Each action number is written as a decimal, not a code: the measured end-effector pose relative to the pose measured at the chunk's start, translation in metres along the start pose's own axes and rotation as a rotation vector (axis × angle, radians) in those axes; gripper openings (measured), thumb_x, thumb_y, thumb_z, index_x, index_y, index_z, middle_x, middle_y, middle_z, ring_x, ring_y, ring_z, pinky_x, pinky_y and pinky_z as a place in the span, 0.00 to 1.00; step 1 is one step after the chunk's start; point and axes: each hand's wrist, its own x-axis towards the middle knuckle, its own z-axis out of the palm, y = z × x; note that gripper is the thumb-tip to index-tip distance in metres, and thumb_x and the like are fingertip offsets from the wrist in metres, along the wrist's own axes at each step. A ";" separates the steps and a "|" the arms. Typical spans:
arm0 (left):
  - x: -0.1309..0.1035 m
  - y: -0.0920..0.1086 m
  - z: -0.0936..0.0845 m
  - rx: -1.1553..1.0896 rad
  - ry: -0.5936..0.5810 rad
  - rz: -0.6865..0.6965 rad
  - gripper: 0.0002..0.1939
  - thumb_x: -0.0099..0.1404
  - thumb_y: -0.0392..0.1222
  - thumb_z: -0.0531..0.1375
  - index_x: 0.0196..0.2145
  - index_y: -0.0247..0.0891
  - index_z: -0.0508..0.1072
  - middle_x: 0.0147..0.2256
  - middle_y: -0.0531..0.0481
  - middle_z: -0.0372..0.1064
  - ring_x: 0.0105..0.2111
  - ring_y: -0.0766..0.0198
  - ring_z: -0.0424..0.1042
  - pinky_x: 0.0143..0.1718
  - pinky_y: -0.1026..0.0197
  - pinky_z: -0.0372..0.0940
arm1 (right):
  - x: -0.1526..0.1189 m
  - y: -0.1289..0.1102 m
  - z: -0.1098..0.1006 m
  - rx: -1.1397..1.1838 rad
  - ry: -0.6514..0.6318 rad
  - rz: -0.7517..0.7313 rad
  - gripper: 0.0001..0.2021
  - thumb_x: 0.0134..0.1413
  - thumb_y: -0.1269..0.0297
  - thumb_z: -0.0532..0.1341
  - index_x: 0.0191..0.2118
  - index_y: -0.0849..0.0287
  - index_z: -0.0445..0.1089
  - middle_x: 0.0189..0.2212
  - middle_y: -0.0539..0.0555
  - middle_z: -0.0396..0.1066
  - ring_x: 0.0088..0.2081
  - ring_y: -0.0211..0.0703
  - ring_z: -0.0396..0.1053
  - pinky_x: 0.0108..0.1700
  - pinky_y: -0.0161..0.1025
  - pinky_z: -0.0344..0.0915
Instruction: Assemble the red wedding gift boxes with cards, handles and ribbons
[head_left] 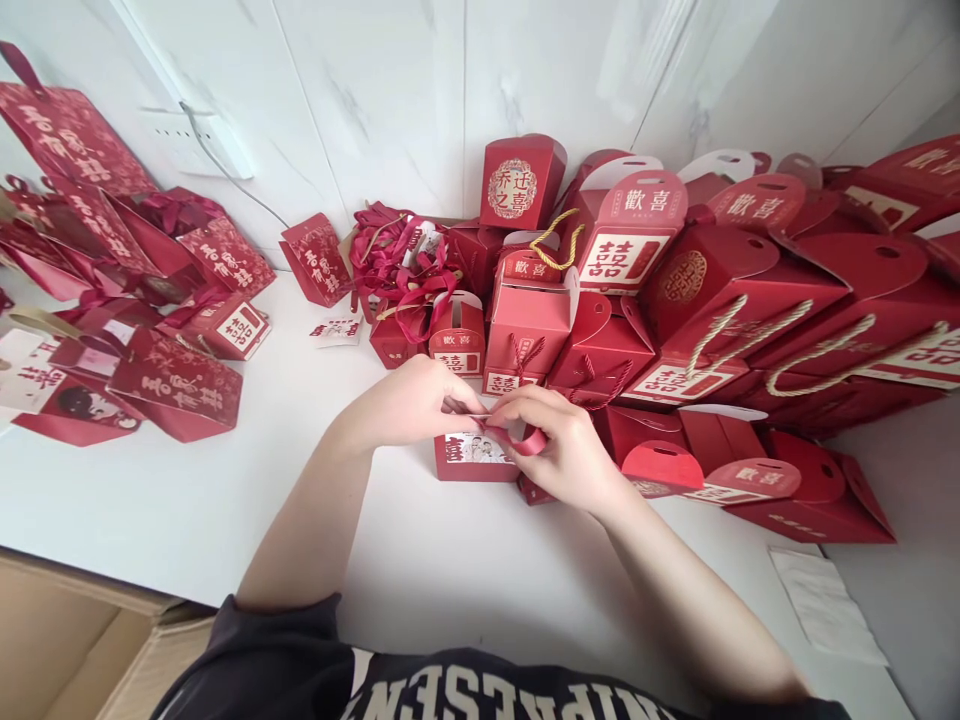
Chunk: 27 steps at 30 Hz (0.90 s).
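Observation:
Both hands meet at the top of a small red box (pixel 478 471) that has a white printed label with two figures. My left hand (pixel 421 398) pinches at the box's top edge, its fingertips partly hidden. Close beside it, my right hand (pixel 559 440) has its fingers curled on a red ribbon (pixel 529 441), which loops out between them. The fingertips of both hands nearly touch above the label. Right behind the hands stand a small red box (pixel 458 335) and a taller pinkish-red box (pixel 529 318).
Many red gift boxes (pixel 742 290) are piled on the right. A heap of red ribbons (pixel 405 262) lies at the back. More red boxes (pixel 180 385) stand on the left of the white table (pixel 300 500). A cardboard box (pixel 75 630) is at the lower left.

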 end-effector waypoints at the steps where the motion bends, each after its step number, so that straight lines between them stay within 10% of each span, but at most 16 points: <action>1: 0.001 0.000 0.000 -0.026 -0.006 -0.008 0.10 0.61 0.40 0.60 0.35 0.40 0.82 0.30 0.53 0.77 0.29 0.66 0.72 0.29 0.67 0.59 | 0.000 -0.001 -0.001 0.038 0.000 0.021 0.09 0.55 0.77 0.60 0.39 0.55 0.70 0.38 0.53 0.74 0.40 0.43 0.72 0.43 0.40 0.67; 17: 0.002 -0.003 -0.001 -0.070 -0.029 -0.050 0.06 0.58 0.42 0.64 0.33 0.39 0.80 0.30 0.54 0.77 0.30 0.67 0.73 0.31 0.68 0.62 | 0.003 -0.009 0.007 0.005 0.124 0.070 0.05 0.56 0.70 0.64 0.31 0.56 0.68 0.27 0.49 0.72 0.29 0.38 0.69 0.34 0.35 0.65; 27: 0.006 -0.010 0.000 -0.190 -0.167 0.097 0.06 0.57 0.41 0.66 0.32 0.36 0.79 0.30 0.52 0.76 0.29 0.67 0.72 0.29 0.68 0.60 | 0.012 -0.019 -0.010 0.443 -0.081 0.407 0.10 0.58 0.56 0.64 0.41 0.55 0.68 0.32 0.49 0.74 0.27 0.37 0.71 0.31 0.34 0.67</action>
